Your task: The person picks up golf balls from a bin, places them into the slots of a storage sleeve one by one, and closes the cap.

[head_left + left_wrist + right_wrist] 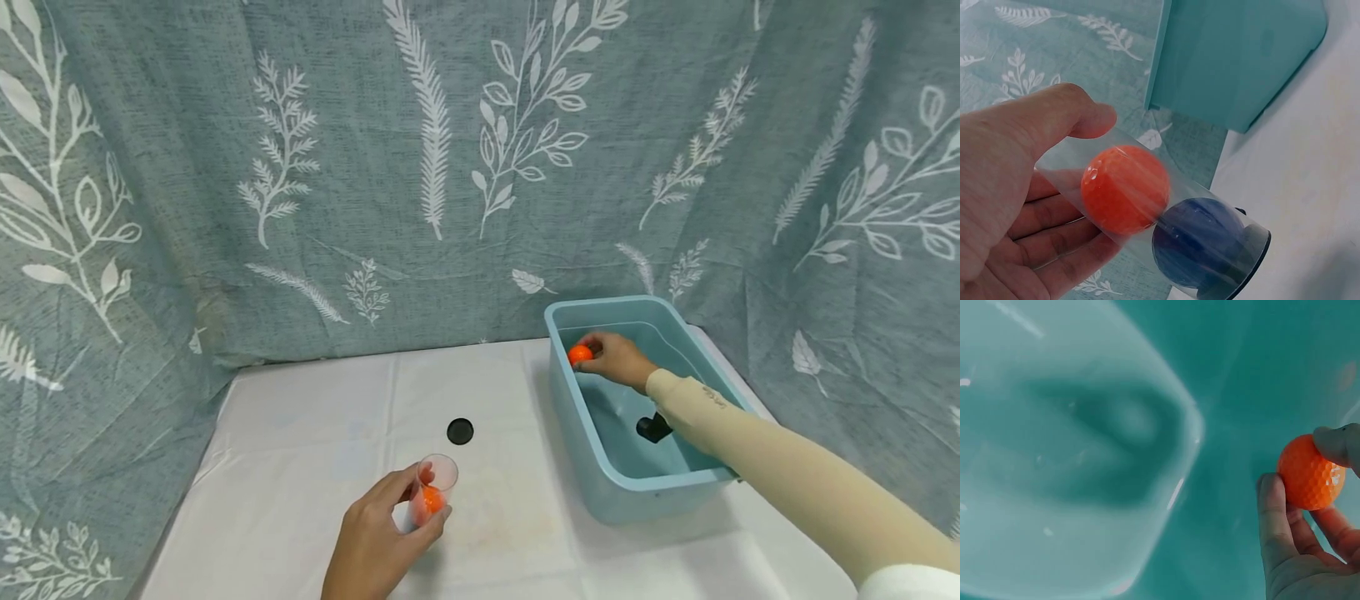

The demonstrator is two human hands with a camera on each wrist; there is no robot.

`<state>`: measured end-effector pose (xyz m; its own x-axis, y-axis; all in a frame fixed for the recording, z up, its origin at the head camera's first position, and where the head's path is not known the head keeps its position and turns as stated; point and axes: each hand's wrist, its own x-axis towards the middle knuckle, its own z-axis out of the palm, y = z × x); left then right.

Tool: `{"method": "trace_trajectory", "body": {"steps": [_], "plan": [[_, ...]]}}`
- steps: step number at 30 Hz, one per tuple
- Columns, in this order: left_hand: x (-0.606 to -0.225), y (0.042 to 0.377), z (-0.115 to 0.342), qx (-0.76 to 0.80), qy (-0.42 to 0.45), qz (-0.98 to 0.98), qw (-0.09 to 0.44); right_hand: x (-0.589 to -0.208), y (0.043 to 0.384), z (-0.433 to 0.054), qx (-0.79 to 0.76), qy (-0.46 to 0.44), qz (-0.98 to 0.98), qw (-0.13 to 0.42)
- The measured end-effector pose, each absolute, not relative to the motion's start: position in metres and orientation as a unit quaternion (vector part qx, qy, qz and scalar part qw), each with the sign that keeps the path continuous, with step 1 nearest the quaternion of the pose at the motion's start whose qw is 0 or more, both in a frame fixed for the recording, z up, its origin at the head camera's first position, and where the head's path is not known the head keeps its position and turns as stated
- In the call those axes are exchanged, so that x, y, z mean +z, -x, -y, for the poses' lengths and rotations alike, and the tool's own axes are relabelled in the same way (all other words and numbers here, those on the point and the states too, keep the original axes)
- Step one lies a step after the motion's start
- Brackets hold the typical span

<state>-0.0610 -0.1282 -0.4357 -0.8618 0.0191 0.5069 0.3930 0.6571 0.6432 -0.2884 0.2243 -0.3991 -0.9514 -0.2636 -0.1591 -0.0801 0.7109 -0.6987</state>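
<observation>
A clear plastic tube (1175, 181) is gripped by my left hand (386, 529) above the white-covered table. Inside it are an orange golf ball (1125, 189) near the mouth and a dark blue ball (1197, 240) at the black-rimmed bottom. My right hand (618, 358) pinches another orange golf ball (1310, 472) between thumb and fingers. That hand is within the blue-green bin (592, 425), close to its left wall at the far end; the forearm crosses the bin's right side.
A round black lid (460, 431) lies on the white tablecloth (315, 450) beyond the tube. In the bin, a dark black object (652, 428) is partly hidden by the right forearm. A leaf-patterned grey-green curtain (360, 150) hangs behind the table and along both sides.
</observation>
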Motion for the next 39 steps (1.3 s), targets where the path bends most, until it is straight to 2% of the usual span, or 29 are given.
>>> {"method": "trace_trajectory", "body": {"steps": [9,19,27,39], "plan": [[-0.436,0.063,0.126,-0.392,0.135,0.875,0.249,-0.378,0.275,-0.227,-0.426,0.075,-0.894,0.115],[-0.432,0.063,0.124,-0.386,0.127,0.882,0.24,-0.354,0.253,-0.226,-0.489,0.065,-0.864,0.1],[-0.43,0.064,0.123,-0.382,0.124,0.885,0.236,-0.324,0.228,-0.213,-0.576,0.104,-0.807,0.077],[-0.424,0.065,0.119,-0.39,0.108,0.887,0.224,-0.3,0.185,-0.157,-0.676,0.205,-0.702,0.089]]}}
